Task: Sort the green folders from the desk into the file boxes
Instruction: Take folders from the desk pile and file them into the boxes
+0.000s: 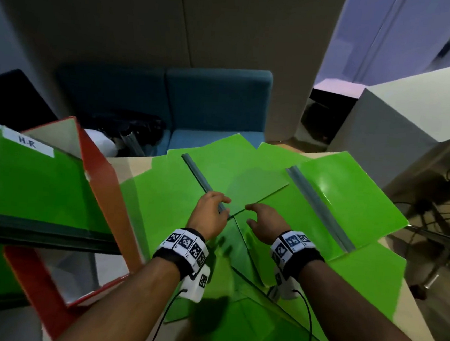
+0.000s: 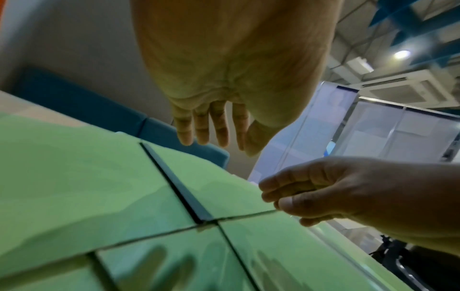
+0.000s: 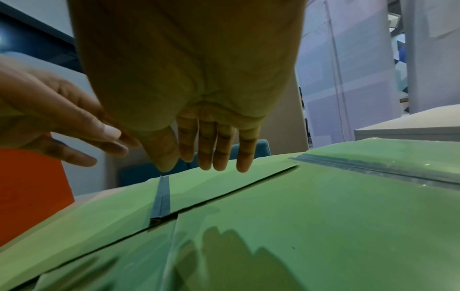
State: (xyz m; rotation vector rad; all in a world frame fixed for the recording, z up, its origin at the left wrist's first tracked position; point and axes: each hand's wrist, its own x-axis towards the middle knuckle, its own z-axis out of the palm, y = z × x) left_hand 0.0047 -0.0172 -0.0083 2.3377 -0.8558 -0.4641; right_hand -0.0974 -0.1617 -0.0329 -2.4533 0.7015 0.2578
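Several green folders (image 1: 282, 210) lie fanned out and overlapping across the desk. The top one (image 1: 234, 171) has a grey spine bar (image 1: 199, 176); its near corner lies between my hands. My left hand (image 1: 215, 204) hovers over the near end of that bar, fingers relaxed and holding nothing. My right hand (image 1: 255, 213) hovers just right of it over the folder's near edge, fingers straight, as the right wrist view shows (image 3: 211, 153). At the left a red file box (image 1: 105, 177) holds green folders (image 1: 37, 182), one labelled "H.R".
A second folder with a grey spine (image 1: 320, 207) lies toward the desk's right edge. A blue sofa (image 1: 215, 102) with a black bag (image 1: 130, 128) stands behind the desk. A white cabinet (image 1: 397, 116) is at the right, with cables on the floor below.
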